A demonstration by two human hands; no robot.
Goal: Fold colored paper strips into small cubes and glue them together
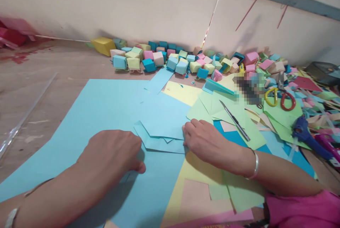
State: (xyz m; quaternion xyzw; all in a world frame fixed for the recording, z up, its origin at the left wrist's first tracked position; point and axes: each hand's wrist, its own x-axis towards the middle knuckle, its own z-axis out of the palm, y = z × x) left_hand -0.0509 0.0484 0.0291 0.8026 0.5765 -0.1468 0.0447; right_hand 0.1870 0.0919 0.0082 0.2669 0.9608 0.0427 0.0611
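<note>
A partly folded light-blue paper piece [159,139] lies on a large light-blue sheet [101,114] in front of me. My left hand [114,153] rests knuckles-up on its left end, fingers curled under and pressing the paper. My right hand [204,141] pinches the piece's right edge with bent fingers; a silver bangle sits on that wrist. Both hands are closed on the same folded piece.
Several folded paper cubes [172,61] in many colours line the wall. Green and yellow sheets [228,114] lie to the right, with a craft knife [235,121], scissors [281,98] and a blue glue gun [305,134]. A clear strip [23,118] lies at left.
</note>
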